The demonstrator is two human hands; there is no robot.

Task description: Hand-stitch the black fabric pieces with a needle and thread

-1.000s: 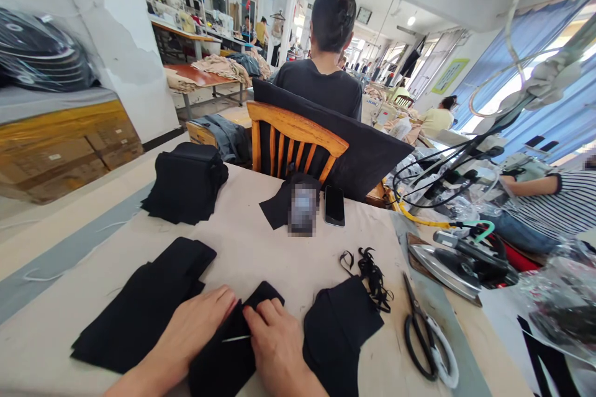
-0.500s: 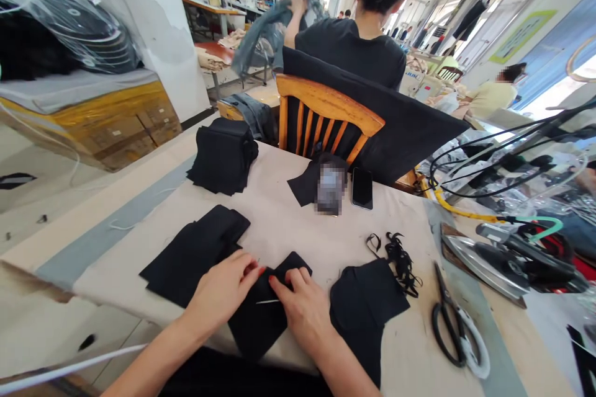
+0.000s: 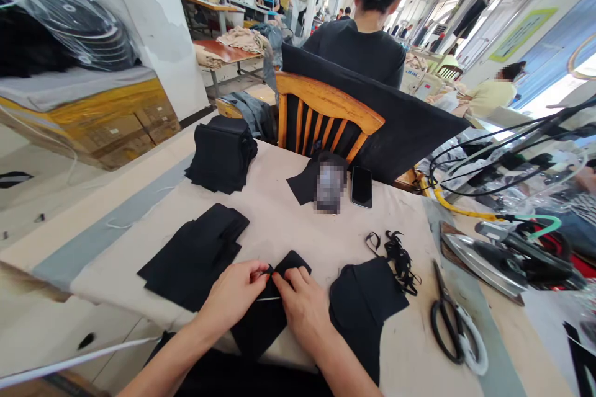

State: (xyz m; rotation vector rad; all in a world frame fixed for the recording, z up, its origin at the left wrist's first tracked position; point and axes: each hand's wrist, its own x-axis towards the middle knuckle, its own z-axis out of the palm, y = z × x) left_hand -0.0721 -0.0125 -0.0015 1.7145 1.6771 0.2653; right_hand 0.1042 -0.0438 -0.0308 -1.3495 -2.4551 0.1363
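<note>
1. First, left of centre: lower stack [image 3: 193, 254] of black cloth, edges slightly fanned; above it, upper stack [image 3: 218, 155], thicker; both best left undisturbed by the forearm
2. Next, at lower centre: left hand [image 3: 237, 290], thumb and forefinger in a narrow pinch on the edge of the black piece [image 3: 259, 330]; better to keep that pinch light, so as not to stretch the cloth
3. Between the hands, near the bottom of the frame: same black piece, lying on the pale table cover [image 3: 298, 229]; thin white strip [image 3: 267, 299] across it, too small to identify; keep the cloth flat and the edge even
4. Just right of that: right hand [image 3: 302, 298], fingertips on the same cloth, close beside the left ones; pinching or only pressing, cannot tell; steady with these while adjusting with the left
5. Farther right: phone [image 3: 362, 187] above, right stack [image 3: 361, 298] below, tangled black strips [image 3: 397, 254] beside it; keep loose ends out of the work
6. Rightmost: scissors [image 3: 451, 303], then iron [image 3: 487, 263]; keep knuckles off the metal, possibly hot
</note>
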